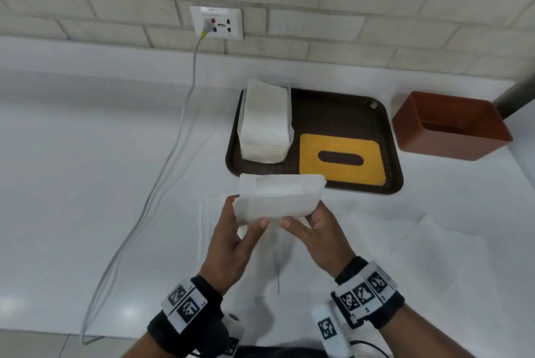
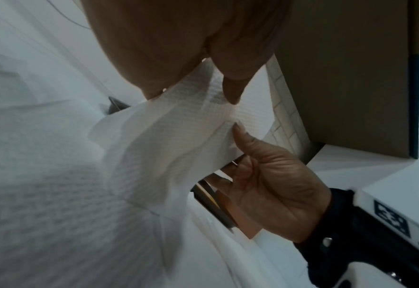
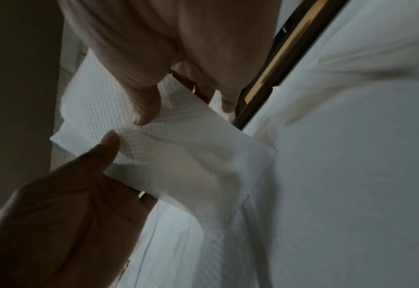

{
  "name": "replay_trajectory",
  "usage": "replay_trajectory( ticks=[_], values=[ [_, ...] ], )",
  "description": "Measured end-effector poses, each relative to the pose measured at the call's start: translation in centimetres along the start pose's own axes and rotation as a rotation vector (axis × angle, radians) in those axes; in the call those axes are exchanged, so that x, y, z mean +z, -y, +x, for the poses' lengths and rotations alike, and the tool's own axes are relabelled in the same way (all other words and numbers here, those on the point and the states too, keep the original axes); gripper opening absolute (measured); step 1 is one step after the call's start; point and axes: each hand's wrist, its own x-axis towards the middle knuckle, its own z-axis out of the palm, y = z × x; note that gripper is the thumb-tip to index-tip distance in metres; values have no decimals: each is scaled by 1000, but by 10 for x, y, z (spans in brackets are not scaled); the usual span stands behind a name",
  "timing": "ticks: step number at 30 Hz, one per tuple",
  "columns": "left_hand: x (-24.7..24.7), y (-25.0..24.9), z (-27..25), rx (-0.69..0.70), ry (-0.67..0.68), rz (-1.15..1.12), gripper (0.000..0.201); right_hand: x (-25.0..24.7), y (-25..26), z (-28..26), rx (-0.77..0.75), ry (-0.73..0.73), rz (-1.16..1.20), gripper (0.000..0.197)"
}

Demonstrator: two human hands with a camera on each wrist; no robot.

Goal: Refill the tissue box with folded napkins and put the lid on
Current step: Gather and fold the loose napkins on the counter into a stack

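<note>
While both hands were raised over the white table [image 1: 86,155], the fingers behind the napkin [image 1: 279,197] could not be seen, since the sheet itself covered them in the head view. The left hand [image 1: 234,244] pinched the napkin's near edge with its thumb on the front, and the right hand [image 1: 320,237] pinched it the same way just beside it, the two thumb tips nearly touching. Both wrist views showed the embossed paper clamped between thumb and fingers, yet so close and dim that I could not tell how many folds the sheet had. Its lower part hung towards another white sheet [image 1: 231,259] lying flat on the table, and the two whites ran together so that their edges were hard to separate. At twelve o'clock from the hands sat a dark brown tray [image 1: 341,114]. The napkin's upper edge hid a strip of its near rim. On the tray's left part stood a stack of napkins [image 1: 265,123] in a clear wrapper, and on the near right part lay the yellow lid [image 1: 341,156] with its oval slot, flat. At about two o'clock, off the tray and just beside it, stood the reddish-brown tissue box [image 1: 450,126], open on top, its inside in shadow. A grey cable [image 1: 173,152] ran from a wall socket [image 1: 216,22] at eleven o'clock down across the table on the left, well apart from the hands. Both forearms were cut off by the lower edge, wearing dark bands with black-and-white markers.
</note>
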Motion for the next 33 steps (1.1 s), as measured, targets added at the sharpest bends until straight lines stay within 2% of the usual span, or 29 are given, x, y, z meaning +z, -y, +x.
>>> replay_trajectory(
  ticks=[8, 11, 14, 17, 20, 22, 26, 30, 33],
  values=[
    [11, -24, 2, 141, -58, 16, 37, 9, 19, -2, -113, -27, 51, 41],
    [8, -24, 4, 182, -48, 36, 40, 11, 25, 0, -135, -7, 46, 55],
    [5, -23, 9, 105, -28, -96, 42, 7, 28, 7, -130, -20, 92, 61],
    [12, -24, 8, 123, 4, -94, 36, 7, 30, 8, -119, -6, 66, 63],
    [15, -30, 12, 165, -18, -90, 32, 3, 31, 6, -135, -21, 90, 52],
    [14, -32, 16, 178, -46, -93, 33, 0, 32, 5, -147, -27, 110, 52],
    [16, -28, 15, 155, -37, -4, 32, 3, 31, 2, -129, 10, 85, 40],
    [10, -25, 18, 98, -14, -95, 31, 0, 29, 5, -116, -35, 82, 55],
    [11, -27, 17, 147, 24, -102, 34, -2, 31, 5, -136, -79, 93, 57]
  ],
)
